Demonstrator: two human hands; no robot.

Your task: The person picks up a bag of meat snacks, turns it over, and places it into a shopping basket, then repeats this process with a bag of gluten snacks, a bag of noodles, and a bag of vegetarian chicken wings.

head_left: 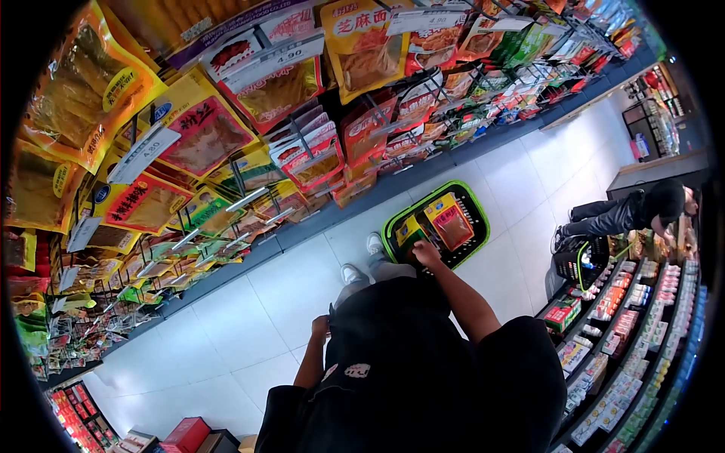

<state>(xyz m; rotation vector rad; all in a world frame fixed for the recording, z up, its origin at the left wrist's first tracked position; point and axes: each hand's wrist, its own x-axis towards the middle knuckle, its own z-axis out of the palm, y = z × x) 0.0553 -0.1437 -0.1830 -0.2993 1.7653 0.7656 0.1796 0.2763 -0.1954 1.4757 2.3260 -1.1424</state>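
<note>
My right hand (427, 254) is closed at the near side of a black shopping basket (477, 240) with a bright green rim; the handle is hidden under the fist. Inside the basket lie a red and yellow food packet (451, 223) and a yellow and green packet (408, 231), partly covered by the hand. My left hand (321, 327) hangs beside my black shirt, its fingers curled. What it may hold is hidden.
Hanging packaged snacks (204, 128) with price tags fill the shelf (302, 234) ahead and left. At right, another person (615, 211) leans by shelves of small goods (623, 325), near a second basket (580, 263). Red boxes (185, 436) stand at the lower left.
</note>
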